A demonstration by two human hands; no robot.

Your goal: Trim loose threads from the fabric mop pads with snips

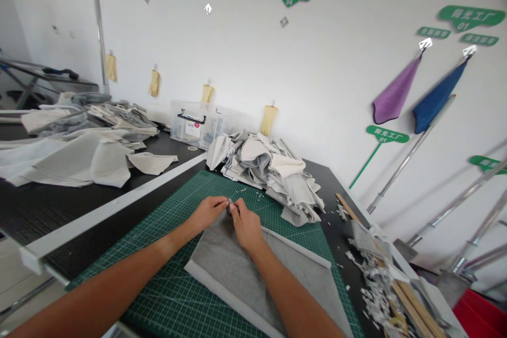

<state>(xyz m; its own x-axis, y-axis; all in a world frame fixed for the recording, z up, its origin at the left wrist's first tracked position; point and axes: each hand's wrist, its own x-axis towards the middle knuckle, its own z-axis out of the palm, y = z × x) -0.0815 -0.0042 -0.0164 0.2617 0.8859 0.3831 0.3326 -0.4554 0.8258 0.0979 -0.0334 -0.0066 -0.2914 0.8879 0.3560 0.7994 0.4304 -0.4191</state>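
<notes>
A grey cloth with pale folded edges lies on a green gridded cutting mat. My left hand pinches the cloth's far corner between thumb and fingers. Right beside it, my right hand is closed on the same corner, fingertips almost touching the left ones. The corner is lifted a little off the mat. A small greyish bit shows between the fingertips, too small to make out. Part of the cloth is hidden under my right forearm.
Behind the mat sits a heap of grey and cream cloths, beside a clear plastic box. More cloths lie left of a white strip. Scraps and wooden sticks line the right edge.
</notes>
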